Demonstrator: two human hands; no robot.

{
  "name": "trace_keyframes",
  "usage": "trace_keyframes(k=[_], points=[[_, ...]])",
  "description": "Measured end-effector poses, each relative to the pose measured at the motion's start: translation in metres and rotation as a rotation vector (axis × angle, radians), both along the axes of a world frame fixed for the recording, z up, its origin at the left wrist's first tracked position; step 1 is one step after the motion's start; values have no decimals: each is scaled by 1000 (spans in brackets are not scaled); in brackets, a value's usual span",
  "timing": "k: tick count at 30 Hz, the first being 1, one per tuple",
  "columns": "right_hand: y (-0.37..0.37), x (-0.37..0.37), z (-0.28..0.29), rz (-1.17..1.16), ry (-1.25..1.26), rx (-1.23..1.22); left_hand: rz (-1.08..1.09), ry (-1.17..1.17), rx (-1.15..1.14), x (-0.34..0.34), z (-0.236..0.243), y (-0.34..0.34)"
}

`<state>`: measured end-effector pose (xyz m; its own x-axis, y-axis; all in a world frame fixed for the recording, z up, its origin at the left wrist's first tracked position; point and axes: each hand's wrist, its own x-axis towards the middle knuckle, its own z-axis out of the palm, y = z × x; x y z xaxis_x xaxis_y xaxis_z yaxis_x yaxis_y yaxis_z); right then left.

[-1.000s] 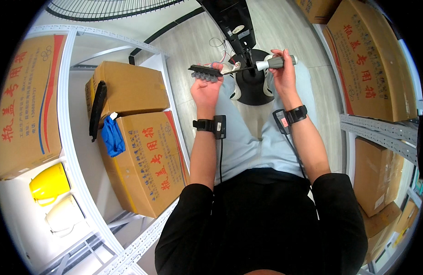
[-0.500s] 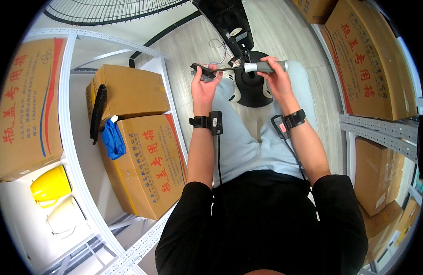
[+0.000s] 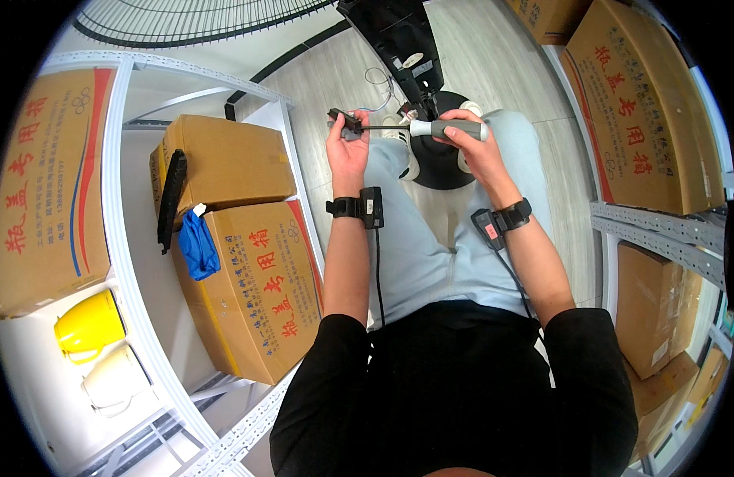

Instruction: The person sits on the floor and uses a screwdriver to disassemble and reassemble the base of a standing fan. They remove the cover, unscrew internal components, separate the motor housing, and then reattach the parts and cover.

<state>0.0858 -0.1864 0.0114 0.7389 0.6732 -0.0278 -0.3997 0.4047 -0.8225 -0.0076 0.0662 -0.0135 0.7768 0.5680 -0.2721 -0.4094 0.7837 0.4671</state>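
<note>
My left hand (image 3: 348,157) grips a small black and grey plastic part (image 3: 347,126) by its edges. A screwdriver (image 3: 454,129) with a grey and white handle lies across my right hand (image 3: 477,147), whose fingers wrap round the handle. Its thin dark shaft points left, and the tip reaches the plastic part. Whether the tip sits in a screw is too small to tell. Just beyond my hands stands a black fan column (image 3: 399,48) with its housing open at the lower end, rising from a round black base (image 3: 440,171) between my feet.
Shelving with cardboard boxes (image 3: 248,294) stands close on the left; a blue cloth bag (image 3: 198,243) and a long black strip (image 3: 171,200) rest there. Nearby are a yellow mug (image 3: 89,324) and a white mug (image 3: 115,380). More boxes (image 3: 637,111) line the right. A fan grille (image 3: 192,20) leans in at top left.
My right hand and the screwdriver have shifted slightly left and down. The shaft now lies more level, and my left hand has turned the plastic part a little.
</note>
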Motion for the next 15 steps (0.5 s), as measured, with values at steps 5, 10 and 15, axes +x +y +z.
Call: trace_keyframes(k=[5, 10, 15], points=[[-1, -3, 4, 25, -158, -73, 28, -18, -56, -3, -3, 3], [-2, -6, 14, -121, -723, -171, 81, -7, -69, -2, -2, 0], [2, -18, 34, -120, -793, -155, 119, -22, -100, 1, -1, -2]])
